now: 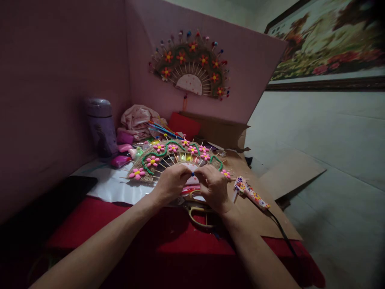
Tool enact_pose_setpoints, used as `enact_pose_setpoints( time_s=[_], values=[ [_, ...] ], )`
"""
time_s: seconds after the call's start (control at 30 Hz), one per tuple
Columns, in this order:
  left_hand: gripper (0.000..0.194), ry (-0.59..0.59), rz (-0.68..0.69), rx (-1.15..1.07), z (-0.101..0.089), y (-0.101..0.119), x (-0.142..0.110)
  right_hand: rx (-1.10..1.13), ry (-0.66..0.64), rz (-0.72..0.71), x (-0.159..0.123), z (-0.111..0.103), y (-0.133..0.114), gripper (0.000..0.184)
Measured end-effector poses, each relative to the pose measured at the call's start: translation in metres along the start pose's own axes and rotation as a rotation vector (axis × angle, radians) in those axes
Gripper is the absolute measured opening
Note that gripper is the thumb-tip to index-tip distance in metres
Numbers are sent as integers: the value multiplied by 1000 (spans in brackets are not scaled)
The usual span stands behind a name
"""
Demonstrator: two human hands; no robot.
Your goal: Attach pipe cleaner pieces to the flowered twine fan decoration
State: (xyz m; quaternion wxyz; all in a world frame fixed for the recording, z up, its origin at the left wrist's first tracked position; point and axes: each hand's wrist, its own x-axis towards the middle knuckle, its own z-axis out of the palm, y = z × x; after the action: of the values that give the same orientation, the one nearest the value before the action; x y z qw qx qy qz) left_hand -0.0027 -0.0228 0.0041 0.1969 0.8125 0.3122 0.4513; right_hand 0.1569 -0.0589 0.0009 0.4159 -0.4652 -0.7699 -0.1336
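My left hand (173, 180) and my right hand (213, 184) meet at the fingertips, both pinching a small blue ball (193, 174). Whether it is clay or a bead I cannot tell. Just behind them lies a half-round fan (141, 161) of twine and thin sticks, decorated with pink flowers (152, 161) and a wavy green cord (148, 167). Its pale centre is partly covered by my fingers. Under my hands, scissors (197, 218) with brownish handles lie on the red tablecloth (135, 228), their blades mostly hidden.
A flower-patterned glue gun (251, 193) rests on cardboard (270, 222) at the right, its cord trailing down. Behind left stand a purple bottle (102, 130) and pink clay packets (120, 161). A finished-looking fan (170, 56) with orange flowers hangs on the pink board (240, 68).
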Motion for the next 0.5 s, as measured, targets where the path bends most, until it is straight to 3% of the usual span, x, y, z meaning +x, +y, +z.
enact_pose_setpoints(
  time_s=[0.07, 0.17, 0.33, 0.43, 0.5],
  values=[
    [13, -14, -52, -60, 0, 3, 1, 32, 26, 2, 0, -1, 2, 11],
    [13, 5, -235, -334, 2, 10, 2, 122, 61, 15, 0, 1, 0, 11],
    [19, 109, -509, -718, 8, 18, 2, 195, 102, 26, -3, 10, -9, 9],
    [19, 176, -557, -767, 11, 19, 2, 191, 119, 40, -3, 14, -12, 10],
    [18, 152, -511, -717, 13, 17, 2, 146, 103, 60, -3, 13, -11, 13]
  ],
)
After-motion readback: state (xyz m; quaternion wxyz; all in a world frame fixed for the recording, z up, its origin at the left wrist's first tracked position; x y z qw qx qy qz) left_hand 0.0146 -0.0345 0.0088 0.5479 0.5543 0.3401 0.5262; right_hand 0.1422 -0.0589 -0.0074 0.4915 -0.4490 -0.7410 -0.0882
